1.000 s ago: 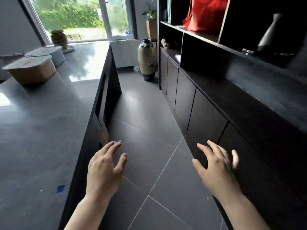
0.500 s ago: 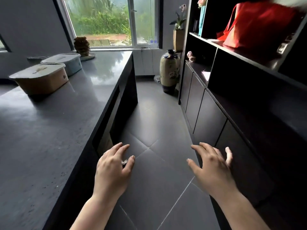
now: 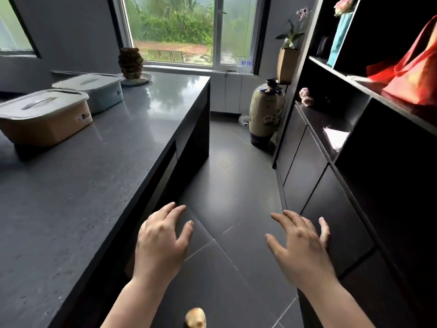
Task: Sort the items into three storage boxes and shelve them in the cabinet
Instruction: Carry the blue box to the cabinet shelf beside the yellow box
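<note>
Simply left hand (image 3: 160,245) and right hand (image 3: 300,242), each grip wide and empty, above floor (image 3: 227,185) beside cabinet (image 3: 331,209).

Dark grey counter (image 3: 99,176) showing fine pale speckling and a glossy sheen toward its far edge. Tan box (image 3: 47,126) wearing a whitish lid, standing at the counter's left edge; pale blue box (image 3: 104,95) wearing a matching whitish lid, sitting behind it. Cream vase (image 3: 266,114) displaying pink floral motifs with dark blue neck and base. Black cabinet (image 3: 307,176) carrying a red bag (image 3: 411,76) and a turquoise vase (image 3: 339,41). Floor (image 3: 227,185) showing dark grey tiles with pale seams.
</note>
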`<state>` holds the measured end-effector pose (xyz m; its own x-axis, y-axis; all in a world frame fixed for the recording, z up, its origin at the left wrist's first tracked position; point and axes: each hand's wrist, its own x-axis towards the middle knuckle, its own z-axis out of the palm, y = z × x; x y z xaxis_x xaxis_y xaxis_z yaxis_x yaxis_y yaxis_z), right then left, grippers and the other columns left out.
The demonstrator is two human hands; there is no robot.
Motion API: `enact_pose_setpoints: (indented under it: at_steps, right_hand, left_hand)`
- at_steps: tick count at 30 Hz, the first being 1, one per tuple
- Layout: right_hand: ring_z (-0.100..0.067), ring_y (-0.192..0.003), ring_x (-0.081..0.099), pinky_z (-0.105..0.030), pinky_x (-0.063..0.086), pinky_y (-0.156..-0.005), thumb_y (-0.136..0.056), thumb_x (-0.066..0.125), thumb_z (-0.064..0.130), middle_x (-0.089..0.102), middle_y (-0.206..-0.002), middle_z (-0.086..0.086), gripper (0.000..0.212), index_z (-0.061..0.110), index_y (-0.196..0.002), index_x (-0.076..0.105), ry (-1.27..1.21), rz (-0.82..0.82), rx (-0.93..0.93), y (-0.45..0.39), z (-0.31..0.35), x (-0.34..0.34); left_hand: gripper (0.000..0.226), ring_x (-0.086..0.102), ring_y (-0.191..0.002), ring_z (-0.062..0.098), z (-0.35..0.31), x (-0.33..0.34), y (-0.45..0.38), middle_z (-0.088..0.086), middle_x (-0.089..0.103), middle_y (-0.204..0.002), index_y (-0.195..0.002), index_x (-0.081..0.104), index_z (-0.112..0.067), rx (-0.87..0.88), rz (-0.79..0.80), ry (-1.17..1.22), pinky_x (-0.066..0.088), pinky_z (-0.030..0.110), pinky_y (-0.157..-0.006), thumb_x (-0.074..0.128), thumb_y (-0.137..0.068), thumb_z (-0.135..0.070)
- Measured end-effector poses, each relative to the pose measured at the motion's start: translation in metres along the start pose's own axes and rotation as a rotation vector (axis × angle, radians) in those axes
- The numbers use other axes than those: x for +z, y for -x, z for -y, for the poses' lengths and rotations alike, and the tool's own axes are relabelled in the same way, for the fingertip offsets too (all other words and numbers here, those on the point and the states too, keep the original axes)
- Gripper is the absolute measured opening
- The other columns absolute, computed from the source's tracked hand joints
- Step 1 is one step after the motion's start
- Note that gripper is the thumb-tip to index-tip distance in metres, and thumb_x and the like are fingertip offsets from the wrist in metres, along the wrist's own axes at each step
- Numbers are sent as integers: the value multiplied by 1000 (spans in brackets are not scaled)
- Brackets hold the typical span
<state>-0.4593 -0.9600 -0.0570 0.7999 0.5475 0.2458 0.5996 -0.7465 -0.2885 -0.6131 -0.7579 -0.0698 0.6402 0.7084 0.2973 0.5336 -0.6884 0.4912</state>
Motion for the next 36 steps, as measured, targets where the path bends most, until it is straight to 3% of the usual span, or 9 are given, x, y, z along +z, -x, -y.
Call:
enact_pose_setpoints:
  at_steps: [4,10,16,18,21,30,36]
  right_hand:
    - [-11,-133,38,-39,-9,-114,-89,56,46,47,-141,8,45,35,-132,51,2,16,18,-87,9,30]
    - [-12,-134,34,-34,20,-110,-88,58,42,44,-142,8,47,32,-134,50,-74,40,108,-209,26,64]
    - [-12,-130,39,-33,25,-107,-88,60,39,49,-138,11,43,31,-130,54,-113,73,179,-288,24,101]
    - [-13,-128,41,-34,27,-105,-87,61,37,51,-136,11,42,30,-128,55,-122,83,181,-321,22,114]
    - [-13,-126,44,-34,33,-102,-88,61,35,53,-134,11,40,28,-127,56,-129,105,160,-376,12,133]
    - [-8,-121,45,-27,36,-97,-91,53,36,52,-129,16,37,28,-127,54,-150,191,-4,-557,-10,164]
    - [-9,-120,45,-28,36,-98,-91,53,36,53,-128,15,37,26,-127,55,-156,276,-69,-646,-14,192]
  left_hand:
    - [70,44,-129,14,18,26,-85,-6,53,-137,-128,58,-26,0,19,-13,30,34,-109,26,-77,-61]
    - [66,48,-126,16,43,54,-217,-5,57,-132,-124,62,-24,-23,20,-29,32,36,-106,29,-78,-59]
    - [57,55,-114,13,49,100,-295,-9,62,-123,-117,65,-24,-56,88,11,41,32,-98,35,-80,-54]
    - [41,57,-110,14,52,118,-323,-9,63,-120,-115,66,-23,-78,102,-1,42,32,-95,49,-86,-46]
    - [30,57,-107,15,49,146,-370,-9,63,-119,-116,65,-23,-104,100,-2,43,32,-93,61,-88,-32]
    - [30,55,-108,14,-2,214,-527,-10,62,-119,-117,64,-24,-151,9,27,39,28,-92,58,-90,-33]
    - [27,56,-105,15,-2,244,-586,-9,64,-116,-114,66,-22,-230,2,24,41,29,-90,60,-89,-30]
